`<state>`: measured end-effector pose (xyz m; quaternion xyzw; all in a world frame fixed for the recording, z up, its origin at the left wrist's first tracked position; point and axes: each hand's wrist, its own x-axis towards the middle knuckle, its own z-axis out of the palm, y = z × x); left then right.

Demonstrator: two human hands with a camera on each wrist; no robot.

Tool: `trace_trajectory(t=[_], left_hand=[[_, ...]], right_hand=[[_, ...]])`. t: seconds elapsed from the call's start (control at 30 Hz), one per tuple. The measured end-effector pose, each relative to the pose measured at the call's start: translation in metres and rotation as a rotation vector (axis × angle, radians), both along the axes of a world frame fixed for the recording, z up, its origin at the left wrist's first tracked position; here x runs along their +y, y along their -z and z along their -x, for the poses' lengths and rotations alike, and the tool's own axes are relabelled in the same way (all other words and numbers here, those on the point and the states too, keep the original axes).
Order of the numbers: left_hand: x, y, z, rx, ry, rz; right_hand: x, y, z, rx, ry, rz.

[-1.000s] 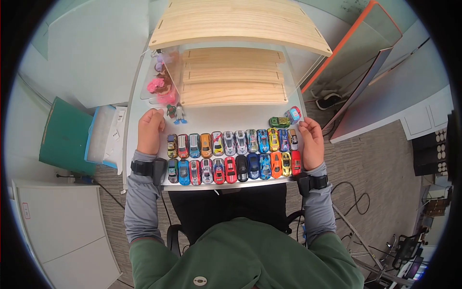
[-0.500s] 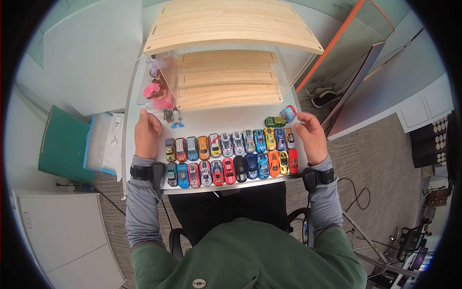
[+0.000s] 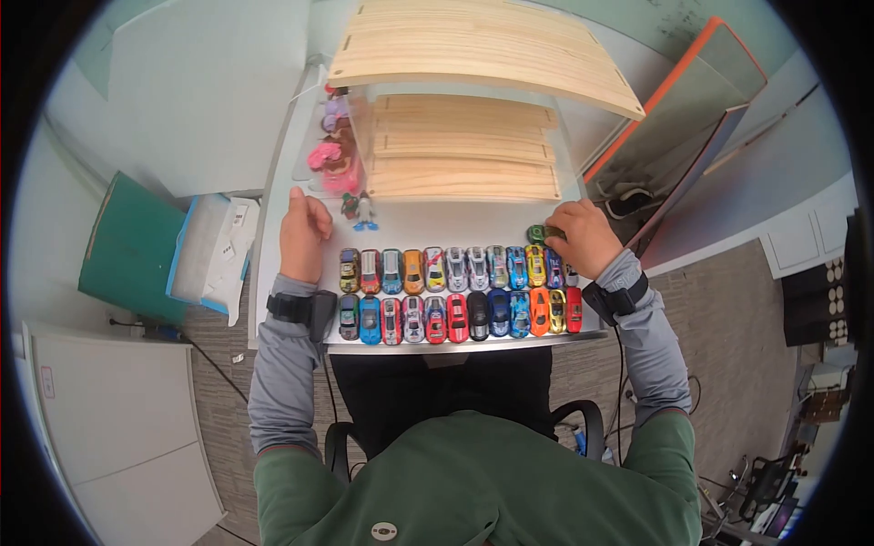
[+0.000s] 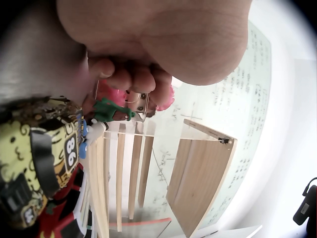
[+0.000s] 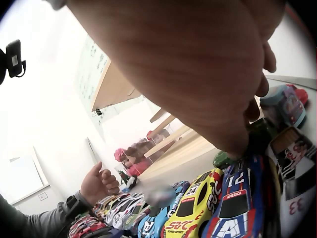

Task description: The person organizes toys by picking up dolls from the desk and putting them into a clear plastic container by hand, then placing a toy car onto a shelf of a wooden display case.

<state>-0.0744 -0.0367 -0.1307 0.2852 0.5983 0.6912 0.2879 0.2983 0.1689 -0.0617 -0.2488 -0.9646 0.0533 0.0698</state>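
Right hand (image 3: 575,238) grip: fingers curled down over the green toy car (image 3: 537,234) at the far right of the worktop (image 3: 437,217); whether they actually pinch it can't be told, the hand hides most of it. In the right wrist view only a dark green sliver (image 5: 257,133) shows under the fingertips, with a light-blue car (image 5: 285,106) just beside it, half cut by the palm. Left hand (image 3: 303,232) rests on the worktop's left edge, fingers loosely curled, holding nothing. Small figurines (image 3: 358,209) stand near it. Two rows of toy cars (image 3: 455,291) sit between the hands; the right end is partly covered by the wrist. Wooden rack (image 3: 464,159) behind, pink dolls (image 3: 330,156) blurred behind clear plastic.
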Motion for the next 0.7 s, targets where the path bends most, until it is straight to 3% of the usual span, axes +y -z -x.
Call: trace_trajectory(t=[0.17,0.43,0.5,0.67,0.7], left_hand=[[-0.001,-0.003,0.005,-0.053,-0.101,-0.053],[0.000,-0.002,0.003,-0.016,-0.128,-0.006],[0.000,-0.001,0.004,-0.006,-0.116,-0.010],[0.001,0.002,0.008,-0.010,-0.113,0.017],[0.001,0.002,0.008,-0.012,-0.117,0.028]], right_hand=[[-0.004,-0.001,0.010,-0.015,-0.021,-0.028],[0.004,0.008,0.040,0.019,-0.241,-0.139],[0.004,0.004,0.047,-0.074,-0.270,-0.212],[0.008,0.003,0.052,-0.111,-0.328,-0.206],[0.009,0.005,0.051,-0.048,-0.293,-0.110]])
